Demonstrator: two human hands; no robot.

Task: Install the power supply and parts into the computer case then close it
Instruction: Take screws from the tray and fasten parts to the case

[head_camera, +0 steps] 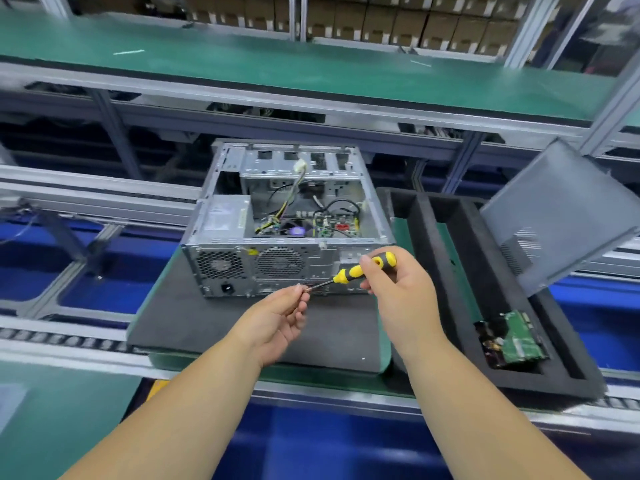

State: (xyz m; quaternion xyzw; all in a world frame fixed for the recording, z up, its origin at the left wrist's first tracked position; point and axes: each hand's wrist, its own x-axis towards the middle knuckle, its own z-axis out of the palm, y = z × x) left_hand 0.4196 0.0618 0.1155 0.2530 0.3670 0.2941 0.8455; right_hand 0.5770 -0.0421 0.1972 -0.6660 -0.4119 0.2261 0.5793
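Right hand point(394, 289) grips a yellow-and-black screwdriver point(363, 268), its long axis running from upper right down to lower left. Left hand point(280, 320) pinches the shaft tip between curled fingers, in front of the open grey metal computer case point(287, 220) at frame centre.

open silver metal computer case point(287, 216) on dark foam mat point(214, 327), rear panel toward camera | right hand point(398, 285) grips yellow-black screwdriver point(367, 268) | left hand point(277, 320) pinches its tip at small screw, too small to confirm | grey side panel point(561, 216) leans at black foam tray point(540, 341) far-right edge
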